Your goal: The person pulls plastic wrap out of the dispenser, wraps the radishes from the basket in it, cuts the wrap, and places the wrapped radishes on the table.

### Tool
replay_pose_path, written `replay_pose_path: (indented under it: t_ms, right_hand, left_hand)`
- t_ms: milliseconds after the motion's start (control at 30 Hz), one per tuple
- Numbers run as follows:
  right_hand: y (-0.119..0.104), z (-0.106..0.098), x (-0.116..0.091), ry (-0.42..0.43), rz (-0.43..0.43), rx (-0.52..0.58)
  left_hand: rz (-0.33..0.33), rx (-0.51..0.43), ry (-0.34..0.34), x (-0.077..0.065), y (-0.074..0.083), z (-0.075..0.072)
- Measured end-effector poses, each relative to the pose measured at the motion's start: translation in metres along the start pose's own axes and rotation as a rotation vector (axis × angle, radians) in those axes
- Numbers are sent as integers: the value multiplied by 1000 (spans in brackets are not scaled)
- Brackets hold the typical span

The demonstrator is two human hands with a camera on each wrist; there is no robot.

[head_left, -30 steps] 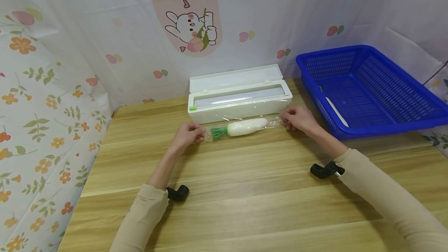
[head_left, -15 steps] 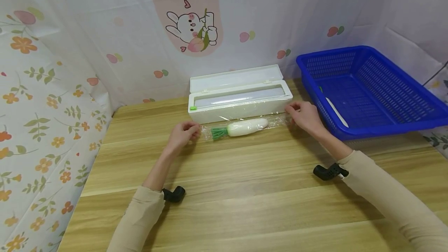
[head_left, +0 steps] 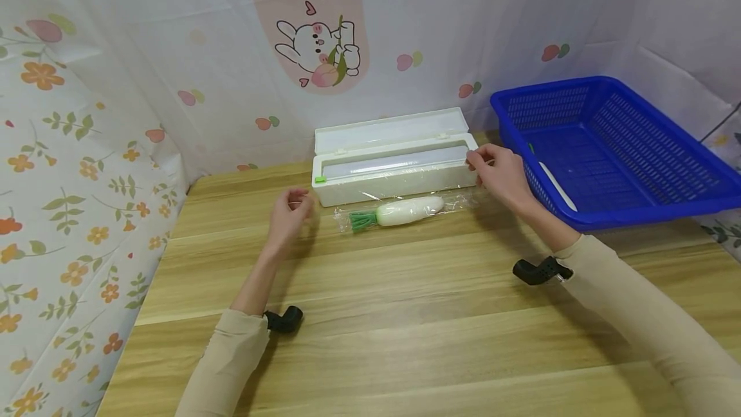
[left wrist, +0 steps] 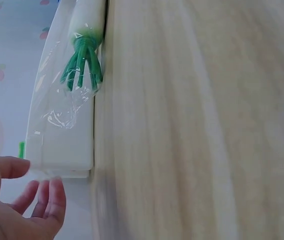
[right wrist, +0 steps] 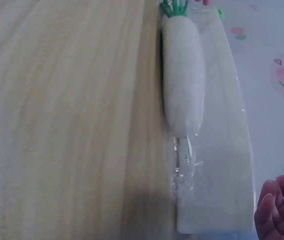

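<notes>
L hand (head_left: 286,219) loose, R hand (head_left: 502,176) unclear if gripping; prob. mid-wrapping radish (head_left: 408,210) btwn them, next needs film (head_left: 457,203) edge pinched.

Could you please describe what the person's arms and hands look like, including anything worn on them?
The left sleeve and right sleeve are both plain beige. Near the wrists, the left black fitting and right black fitting are each bent like a short elbow pipe. The left hand and right hand wear no gloves.
</notes>
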State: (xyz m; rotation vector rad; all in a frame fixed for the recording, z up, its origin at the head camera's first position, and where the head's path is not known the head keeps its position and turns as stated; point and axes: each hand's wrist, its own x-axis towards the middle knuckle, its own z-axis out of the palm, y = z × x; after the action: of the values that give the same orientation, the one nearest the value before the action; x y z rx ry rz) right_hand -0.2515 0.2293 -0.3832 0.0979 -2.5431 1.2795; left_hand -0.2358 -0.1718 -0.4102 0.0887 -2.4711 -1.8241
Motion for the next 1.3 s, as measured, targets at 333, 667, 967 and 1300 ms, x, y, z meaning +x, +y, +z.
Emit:
replay_pose_path:
  t_ms: [333, 667, 967, 1300]
  right_hand:
    - [-10, 10, 13, -85, -34, 31]
    - [-30, 27, 24, -168, -53, 62]
    - [-49, 46, 33, -302, -113, 18]
    - [-75, 70, 41, -446, -200, 5]
  left_hand:
    - [107, 10, -30, 10, 0, 3]
    - [190, 59, -98, 19, 4, 7]
    - [201, 121, -171, 27, 3, 9]
    - [251, 189, -228, 40, 2, 10]
